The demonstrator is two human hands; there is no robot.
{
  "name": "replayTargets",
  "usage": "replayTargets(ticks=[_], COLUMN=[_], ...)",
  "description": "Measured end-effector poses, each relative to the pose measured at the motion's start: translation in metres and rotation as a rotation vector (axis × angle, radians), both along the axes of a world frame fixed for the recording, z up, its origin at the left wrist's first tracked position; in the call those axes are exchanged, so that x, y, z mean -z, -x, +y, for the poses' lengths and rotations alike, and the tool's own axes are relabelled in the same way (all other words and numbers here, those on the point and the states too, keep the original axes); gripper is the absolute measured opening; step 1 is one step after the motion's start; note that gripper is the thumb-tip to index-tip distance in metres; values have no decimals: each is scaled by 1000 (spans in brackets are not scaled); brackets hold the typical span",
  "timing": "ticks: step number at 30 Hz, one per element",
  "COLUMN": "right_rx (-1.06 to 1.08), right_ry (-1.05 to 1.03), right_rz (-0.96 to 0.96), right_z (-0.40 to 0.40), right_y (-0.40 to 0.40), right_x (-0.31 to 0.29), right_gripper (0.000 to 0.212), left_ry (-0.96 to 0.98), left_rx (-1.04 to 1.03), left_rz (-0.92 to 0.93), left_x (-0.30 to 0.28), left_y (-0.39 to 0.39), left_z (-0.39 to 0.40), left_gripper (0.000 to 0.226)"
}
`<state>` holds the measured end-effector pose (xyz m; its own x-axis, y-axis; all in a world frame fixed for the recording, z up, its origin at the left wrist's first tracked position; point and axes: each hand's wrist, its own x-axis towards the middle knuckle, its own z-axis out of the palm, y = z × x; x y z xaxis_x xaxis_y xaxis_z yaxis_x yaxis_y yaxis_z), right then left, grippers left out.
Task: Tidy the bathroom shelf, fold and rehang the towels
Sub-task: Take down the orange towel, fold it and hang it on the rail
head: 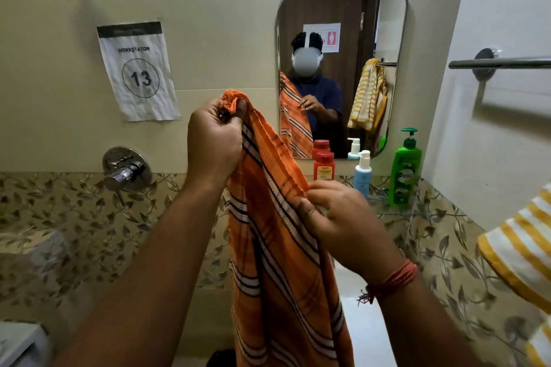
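Observation:
An orange towel [280,262] with white and dark stripes hangs in front of me, down past the frame's bottom edge. My left hand [213,137] grips its fringed top corner, raised at mid-frame. Lower and to the right, my right hand [343,223] pinches the towel's right edge between thumb and fingers. A yellow and white striped towel [524,250] shows at the right edge. Above it a chrome towel bar [504,63] on the right wall is bare where it shows. On the glass shelf [396,208] stand a red bottle [324,165], a blue pump bottle [363,174] and a green pump bottle [405,170].
A mirror [384,24] hangs above the shelf. A chrome tap valve [126,170] sticks out of the wall at the left, under a paper sign [138,71] reading 13. A white basin [365,322] lies below my right arm.

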<state>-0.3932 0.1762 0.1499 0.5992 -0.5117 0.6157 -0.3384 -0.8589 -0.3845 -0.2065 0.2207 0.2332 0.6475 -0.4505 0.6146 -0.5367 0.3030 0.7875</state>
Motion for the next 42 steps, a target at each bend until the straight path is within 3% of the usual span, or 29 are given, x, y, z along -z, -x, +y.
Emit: replayTargets(ticks=[5,11,14,18,22,25,33,38,42], right_rx=[-301,-21,22,63,36,31,96,-11,-159], right_ry=[-294,-5,-4,-103,-179,-184,23,-32,-63], right_rz=[39,-137,29,188,208,171,23,-68,-29], right_z=[-3,4,1,-8,-11,-11,-7,-1,11], right_y=[-11,-38,-41,-39,-33,-25,-12,-27,-44], right_x=[4,30,36,44,45,43,38,45,54], right_gripper=[29,33,24,28,33,33,22,20,20], left_ry=[10,59,69,98,100,89,128,140,153], left_rx=[29,111,111,114,86,30,-77,-24,25], left_rz=[-36,-100,-85,-56,-35,-16,-4,10,21], left_x=[-3,-9,-10,-10,-11,-10,-3,-2,-5], left_y=[13,28,28,25,14,2,-25,-15,-9], left_z=[-1,-4,-3,1,4,5,3,0,-2], left_gripper=[21,22,20,14,12,23,16,20,21])
